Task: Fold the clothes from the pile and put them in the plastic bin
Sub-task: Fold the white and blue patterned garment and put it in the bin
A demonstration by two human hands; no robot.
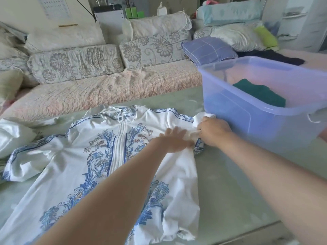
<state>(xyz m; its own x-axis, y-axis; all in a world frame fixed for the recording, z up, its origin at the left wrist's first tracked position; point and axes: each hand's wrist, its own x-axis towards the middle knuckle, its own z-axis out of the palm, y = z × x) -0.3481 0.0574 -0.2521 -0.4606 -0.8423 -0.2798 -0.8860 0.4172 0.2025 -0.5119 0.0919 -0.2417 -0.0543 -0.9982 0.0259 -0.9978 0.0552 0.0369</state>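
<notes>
A white shirt with blue floral print (74, 161) lies spread face up on the glass table, collar toward the sofa. My left hand (174, 139) presses flat on its right chest with fingers straight. My right hand (213, 132) grips the bunched right sleeve beside the shoulder, close to the bin's near wall. The translucent blue plastic bin (235, 119) stands at the right of the table and holds a folded dark green garment (260, 93) and something blue beneath it.
More white cloth (12, 135) lies bunched at the table's left edge. A floral sofa (106, 89) runs behind the table with cushions, a purple checked pillow (208, 50) and dark clothing (272, 57). The table's front edge (247, 234) is at lower right.
</notes>
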